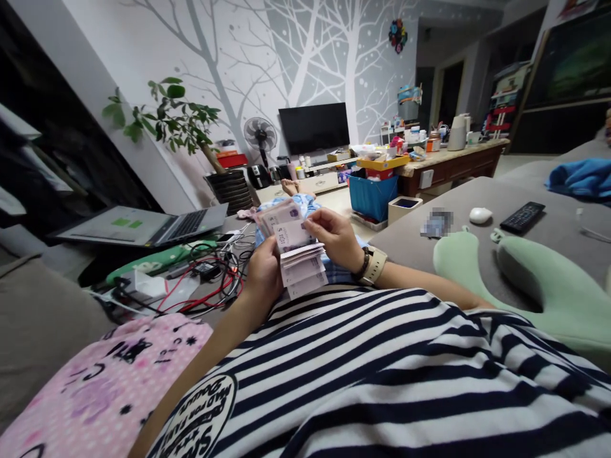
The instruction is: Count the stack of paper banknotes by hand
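Observation:
A stack of pale purple banknotes (pixel 292 234) is held over my lap, its upper part fanned out and several ends folded down towards me. My left hand (pixel 264 270) is closed round the left side of the stack. With bent fingers, my right hand (pixel 334 238) pinches the right edge of a note near the top. A watch with a cream strap (pixel 375 266) and a dark bracelet are on my right wrist. Part of the notes is hidden behind my left fingers. Beneath them lies a blue and white checked cloth (pixel 309 207).
To the left are an open laptop (pixel 143 229), tangled cables (pixel 214 283) and a pink blanket (pixel 109 381). On the sofa at right lie a green neck pillow (pixel 539 280), a white mouse (pixel 480 215) and a remote control (pixel 522 217). A blue bin (pixel 373 196) stands ahead beside a cluttered table.

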`<state>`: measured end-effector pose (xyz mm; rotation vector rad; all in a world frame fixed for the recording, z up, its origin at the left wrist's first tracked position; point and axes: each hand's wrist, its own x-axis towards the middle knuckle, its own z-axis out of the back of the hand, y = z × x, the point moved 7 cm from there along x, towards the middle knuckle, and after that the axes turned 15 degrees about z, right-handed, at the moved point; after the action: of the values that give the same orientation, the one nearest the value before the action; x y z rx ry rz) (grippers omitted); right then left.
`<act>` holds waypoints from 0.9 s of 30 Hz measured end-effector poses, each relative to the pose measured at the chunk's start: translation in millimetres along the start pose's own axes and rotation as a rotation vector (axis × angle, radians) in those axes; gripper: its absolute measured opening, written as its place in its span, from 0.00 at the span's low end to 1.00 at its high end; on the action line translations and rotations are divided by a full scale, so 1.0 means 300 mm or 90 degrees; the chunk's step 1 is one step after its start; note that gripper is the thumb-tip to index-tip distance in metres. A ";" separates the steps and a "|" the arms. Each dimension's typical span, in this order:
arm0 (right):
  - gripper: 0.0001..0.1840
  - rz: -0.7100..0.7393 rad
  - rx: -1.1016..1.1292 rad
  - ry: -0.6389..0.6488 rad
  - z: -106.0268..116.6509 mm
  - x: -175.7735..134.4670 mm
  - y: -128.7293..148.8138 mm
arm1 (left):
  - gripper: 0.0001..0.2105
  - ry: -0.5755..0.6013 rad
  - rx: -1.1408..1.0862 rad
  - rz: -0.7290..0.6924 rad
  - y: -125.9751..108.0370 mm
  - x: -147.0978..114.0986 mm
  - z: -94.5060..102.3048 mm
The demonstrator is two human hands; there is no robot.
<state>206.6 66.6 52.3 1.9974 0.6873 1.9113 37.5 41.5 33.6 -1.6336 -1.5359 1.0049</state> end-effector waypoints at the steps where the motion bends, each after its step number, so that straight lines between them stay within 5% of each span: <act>1: 0.31 -0.002 -0.004 -0.002 0.004 0.000 0.000 | 0.17 -0.003 0.004 -0.006 -0.002 0.000 0.000; 17: 0.25 -0.010 -0.018 0.019 0.009 -0.004 -0.013 | 0.15 -0.033 0.039 -0.049 0.008 0.042 0.027; 27: 0.32 0.015 -0.034 0.025 0.014 -0.003 -0.001 | 0.16 -0.009 -0.001 -0.087 0.036 0.110 0.059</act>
<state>210.7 67.0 51.0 1.9481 0.6188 1.9667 27.6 72.8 12.9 -1.5035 -1.6345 0.9441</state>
